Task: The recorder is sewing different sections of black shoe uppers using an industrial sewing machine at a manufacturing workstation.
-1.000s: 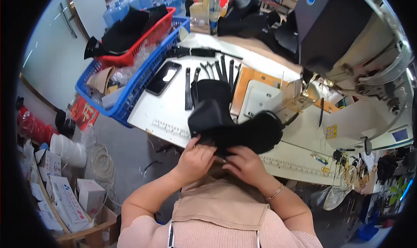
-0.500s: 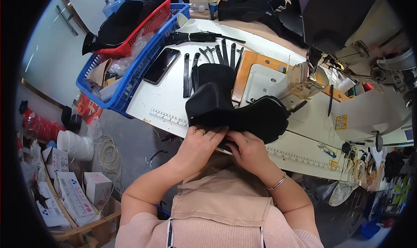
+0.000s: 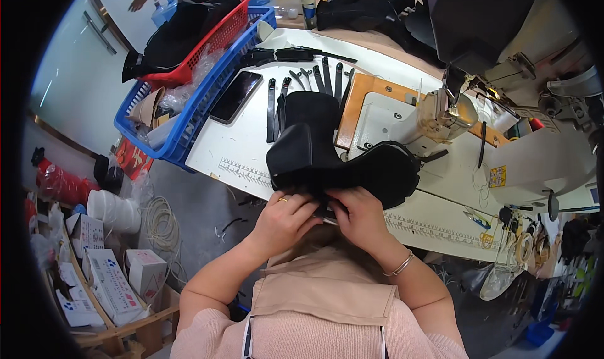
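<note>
A black sewn leather-like piece [image 3: 371,170] with a raised, folded panel lies over the near edge of the white sewing table [image 3: 245,151]. My left hand [image 3: 286,217] is closed on its near edge, fingertips partly hidden under the black material. Close beside it, my right hand [image 3: 357,215] pinches the same edge between thumb and fingers. Beyond the piece, several black straps [image 3: 271,110] with small metal fittings are laid out on the table. A sewing machine [image 3: 443,117] stands to the right, its plate set in an orange-brown wooden surround [image 3: 377,87].
A phone [image 3: 236,97] lies by a blue basket [image 3: 173,146] with a red basket [image 3: 204,51] on top. Small snips [image 3: 477,219] rest on the right of the table. White boxes [image 3: 113,280] and coiled cord [image 3: 160,227] are at lower left. Another person's hand [image 3: 139,2] shows at top left.
My left hand has moved slightly down along the edge, and my right hand has shifted a little. The black piece has barely moved. Another person's arm has come into view at the top left.
</note>
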A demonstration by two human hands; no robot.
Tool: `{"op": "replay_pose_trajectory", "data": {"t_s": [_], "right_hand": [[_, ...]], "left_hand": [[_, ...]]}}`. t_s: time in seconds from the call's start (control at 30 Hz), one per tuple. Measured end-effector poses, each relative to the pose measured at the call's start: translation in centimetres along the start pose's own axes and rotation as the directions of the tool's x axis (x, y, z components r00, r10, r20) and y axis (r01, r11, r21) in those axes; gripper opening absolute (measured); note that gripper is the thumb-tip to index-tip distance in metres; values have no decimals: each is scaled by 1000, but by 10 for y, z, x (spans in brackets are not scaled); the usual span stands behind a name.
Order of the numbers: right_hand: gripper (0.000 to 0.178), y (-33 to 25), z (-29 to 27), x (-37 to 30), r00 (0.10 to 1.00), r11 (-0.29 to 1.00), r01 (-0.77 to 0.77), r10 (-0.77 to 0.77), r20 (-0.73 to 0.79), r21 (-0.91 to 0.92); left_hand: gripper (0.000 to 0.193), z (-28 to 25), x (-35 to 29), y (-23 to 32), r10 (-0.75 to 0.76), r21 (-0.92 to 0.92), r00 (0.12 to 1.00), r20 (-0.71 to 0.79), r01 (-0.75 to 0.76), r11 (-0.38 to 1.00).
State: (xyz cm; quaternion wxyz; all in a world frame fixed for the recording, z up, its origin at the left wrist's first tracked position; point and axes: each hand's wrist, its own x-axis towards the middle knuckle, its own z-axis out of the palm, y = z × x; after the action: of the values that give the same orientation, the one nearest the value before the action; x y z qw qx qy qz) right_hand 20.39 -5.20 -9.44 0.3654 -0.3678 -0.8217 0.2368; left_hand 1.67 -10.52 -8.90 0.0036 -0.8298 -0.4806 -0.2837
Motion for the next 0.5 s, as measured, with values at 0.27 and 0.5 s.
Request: {"op": "replay_pose_trajectory", "data": {"t_s": [0.27,0.5], "right_hand": [[26,-3,0,-2,999,999,-34,34,25,-19],[26,-1,0,-2,999,999,-48,48,3,-2]], "left_hand": [[19,-3,3,-9,131,86,990,50,-135,987],[12,4,11,6,-167,-10,984,-57,167,986]]}}
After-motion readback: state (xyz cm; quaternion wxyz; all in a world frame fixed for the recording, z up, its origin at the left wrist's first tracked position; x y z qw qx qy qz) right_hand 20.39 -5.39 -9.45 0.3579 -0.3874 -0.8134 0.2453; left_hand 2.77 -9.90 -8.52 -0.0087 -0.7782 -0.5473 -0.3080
